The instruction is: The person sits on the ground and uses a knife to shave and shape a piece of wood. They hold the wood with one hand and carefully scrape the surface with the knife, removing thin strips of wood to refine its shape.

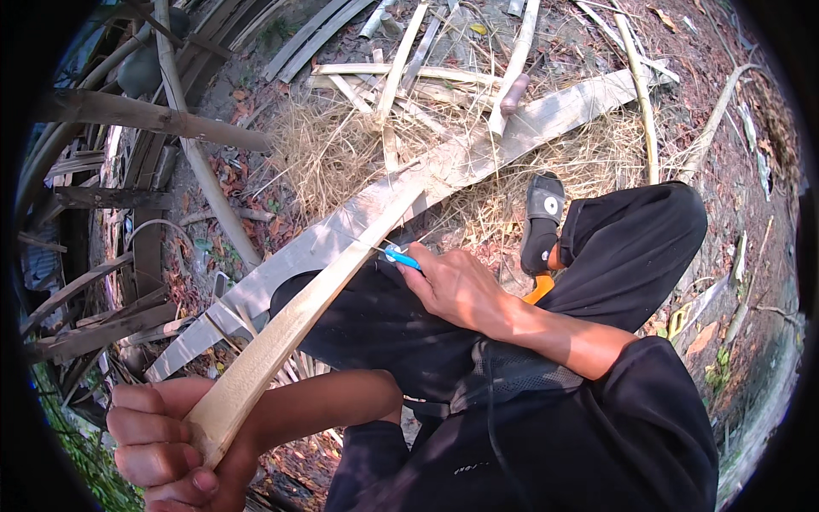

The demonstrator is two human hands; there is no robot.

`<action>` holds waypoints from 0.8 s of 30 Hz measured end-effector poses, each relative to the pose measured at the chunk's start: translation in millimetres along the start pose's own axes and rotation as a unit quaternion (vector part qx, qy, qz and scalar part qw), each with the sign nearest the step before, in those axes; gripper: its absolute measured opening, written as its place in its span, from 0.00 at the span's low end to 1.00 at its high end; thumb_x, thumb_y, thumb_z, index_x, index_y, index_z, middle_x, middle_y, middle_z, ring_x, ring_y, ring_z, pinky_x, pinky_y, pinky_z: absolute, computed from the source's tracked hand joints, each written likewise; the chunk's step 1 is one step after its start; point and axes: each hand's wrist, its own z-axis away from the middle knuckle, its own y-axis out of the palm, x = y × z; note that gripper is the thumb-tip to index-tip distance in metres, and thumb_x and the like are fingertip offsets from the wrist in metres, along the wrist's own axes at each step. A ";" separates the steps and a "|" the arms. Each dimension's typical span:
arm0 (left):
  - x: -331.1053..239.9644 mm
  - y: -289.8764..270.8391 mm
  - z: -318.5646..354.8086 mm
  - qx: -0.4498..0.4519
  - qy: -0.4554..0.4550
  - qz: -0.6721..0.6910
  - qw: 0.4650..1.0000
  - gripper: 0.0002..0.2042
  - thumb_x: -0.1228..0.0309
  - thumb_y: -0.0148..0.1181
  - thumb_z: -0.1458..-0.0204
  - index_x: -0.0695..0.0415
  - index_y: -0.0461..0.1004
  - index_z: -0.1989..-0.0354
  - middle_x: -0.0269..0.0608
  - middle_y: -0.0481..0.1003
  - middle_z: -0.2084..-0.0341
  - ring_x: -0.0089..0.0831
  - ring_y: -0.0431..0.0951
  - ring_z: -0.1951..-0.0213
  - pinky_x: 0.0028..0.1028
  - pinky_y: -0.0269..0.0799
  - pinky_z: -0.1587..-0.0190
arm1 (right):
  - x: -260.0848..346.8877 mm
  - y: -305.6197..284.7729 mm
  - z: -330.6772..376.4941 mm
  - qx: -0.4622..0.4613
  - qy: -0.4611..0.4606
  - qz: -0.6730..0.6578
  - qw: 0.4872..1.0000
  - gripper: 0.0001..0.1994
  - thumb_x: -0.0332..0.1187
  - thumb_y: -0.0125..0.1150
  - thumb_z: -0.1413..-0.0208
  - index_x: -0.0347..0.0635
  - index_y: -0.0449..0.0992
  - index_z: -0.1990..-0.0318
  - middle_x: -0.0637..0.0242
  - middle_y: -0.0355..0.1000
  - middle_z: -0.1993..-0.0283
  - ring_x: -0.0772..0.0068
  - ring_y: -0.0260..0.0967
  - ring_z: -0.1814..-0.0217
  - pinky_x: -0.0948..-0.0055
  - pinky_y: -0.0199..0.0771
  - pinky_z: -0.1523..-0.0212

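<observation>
My left hand [175, 444] is closed around the wide near end of a long pale wooden strip [294, 316]. From there the strip slants up and away to the right, narrowing toward its far end over a grey plank. My right hand [456, 286] is closed on a small blue-handled cutter [403, 258]. The cutter's front end is at the strip's right edge, around the middle of its length; whether the blade touches the wood I cannot tell. Part of the strip crosses above my bent left leg [367, 320].
The grey plank [580, 111] runs diagonally beneath the strip. Straw-like shavings [320, 158] and several split pale sticks [401, 68] lie beyond. A sandalled foot [543, 209] is at centre right, near an orange piece [539, 288]. Stacked poles [153, 119] crowd the left; a yellow-handled tool [679, 322] lies right.
</observation>
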 end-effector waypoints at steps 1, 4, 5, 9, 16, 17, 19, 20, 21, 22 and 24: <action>-1.6 -0.4 0.3 0.000 0.011 -0.006 1.000 0.20 0.65 0.42 0.54 0.47 0.43 0.94 0.26 0.45 0.92 0.20 0.45 0.84 0.26 0.43 0.76 | -4.4 3.9 1.5 -0.005 -0.005 0.015 1.000 0.09 0.35 0.51 0.44 0.38 0.66 0.65 0.50 0.63 0.86 0.44 0.64 0.83 0.53 0.62 0.81; -5.7 1.5 5.0 0.009 0.030 -0.021 0.999 0.19 0.65 0.41 0.55 0.46 0.44 0.95 0.26 0.45 0.92 0.20 0.45 0.84 0.26 0.42 0.76 | -28.7 12.6 4.1 -0.013 -0.039 0.055 0.998 0.10 0.36 0.51 0.44 0.38 0.66 0.63 0.51 0.66 0.85 0.43 0.65 0.82 0.51 0.65 0.80; -7.9 2.2 4.9 0.010 0.040 -0.026 0.999 0.19 0.65 0.41 0.55 0.46 0.44 0.95 0.26 0.45 0.92 0.20 0.44 0.84 0.26 0.42 0.76 | -39.6 10.4 1.8 0.006 -0.001 0.091 0.996 0.10 0.37 0.50 0.43 0.38 0.66 0.63 0.51 0.67 0.84 0.44 0.67 0.81 0.52 0.67 0.79; -2.4 -2.2 5.3 0.059 0.027 0.026 0.998 0.18 0.66 0.40 0.55 0.48 0.45 0.94 0.27 0.45 0.92 0.20 0.44 0.85 0.27 0.42 0.76 | -72.8 6.7 -0.6 0.033 0.115 0.187 0.975 0.13 0.41 0.48 0.42 0.39 0.66 0.64 0.51 0.69 0.82 0.46 0.71 0.76 0.53 0.71 0.75; 1.1 -17.8 -4.0 0.176 0.016 0.047 0.983 0.20 0.64 0.39 0.50 0.48 0.47 0.93 0.28 0.49 0.90 0.21 0.48 0.85 0.27 0.44 0.78 | -157.9 34.5 8.9 -0.016 0.061 0.301 0.952 0.12 0.41 0.47 0.41 0.40 0.68 0.63 0.55 0.73 0.75 0.55 0.74 0.72 0.60 0.75 0.69; -3.2 -20.0 -0.7 0.169 0.009 0.031 0.985 0.20 0.64 0.39 0.50 0.48 0.47 0.93 0.28 0.49 0.90 0.21 0.48 0.85 0.27 0.44 0.78 | -196.5 24.6 18.7 0.096 0.154 0.345 0.921 0.13 0.42 0.48 0.42 0.42 0.72 0.60 0.57 0.74 0.69 0.61 0.74 0.65 0.65 0.75 0.64; 3.4 -12.8 -10.4 0.156 0.034 0.022 0.987 0.20 0.65 0.39 0.50 0.49 0.46 0.93 0.28 0.49 0.89 0.21 0.47 0.85 0.27 0.43 0.78 | -243.2 10.8 1.4 0.136 0.194 0.334 0.912 0.18 0.44 0.46 0.42 0.40 0.74 0.57 0.54 0.74 0.63 0.60 0.73 0.58 0.65 0.74 0.58; 5.1 -18.1 -10.3 0.125 0.037 -0.024 0.991 0.20 0.65 0.39 0.49 0.49 0.46 0.92 0.28 0.48 0.90 0.21 0.46 0.85 0.27 0.43 0.78 | -238.1 9.9 -1.8 0.113 0.175 0.329 0.921 0.20 0.45 0.43 0.41 0.38 0.73 0.57 0.53 0.73 0.62 0.55 0.72 0.57 0.63 0.73 0.57; 11.0 -26.3 -7.9 0.117 0.032 -0.053 0.991 0.19 0.65 0.39 0.49 0.49 0.47 0.92 0.28 0.48 0.90 0.22 0.45 0.84 0.28 0.43 0.78 | -231.1 18.4 22.7 0.119 0.168 0.324 0.923 0.21 0.46 0.41 0.40 0.35 0.72 0.57 0.51 0.73 0.62 0.51 0.72 0.57 0.62 0.73 0.57; 11.7 -31.8 -5.4 0.124 0.012 -0.046 0.991 0.19 0.65 0.39 0.49 0.49 0.47 0.92 0.28 0.48 0.90 0.22 0.45 0.84 0.27 0.43 0.78 | -188.6 18.5 18.7 0.091 0.209 0.239 0.944 0.21 0.45 0.40 0.39 0.34 0.70 0.58 0.49 0.73 0.64 0.46 0.71 0.59 0.58 0.72 0.58; 12.2 -28.2 -12.1 0.131 0.018 -0.026 0.991 0.19 0.65 0.39 0.49 0.49 0.48 0.92 0.28 0.48 0.90 0.22 0.46 0.84 0.27 0.44 0.77 | -107.6 0.8 -17.0 0.018 0.212 0.093 0.973 0.19 0.44 0.40 0.38 0.32 0.65 0.59 0.44 0.71 0.70 0.41 0.70 0.66 0.52 0.69 0.64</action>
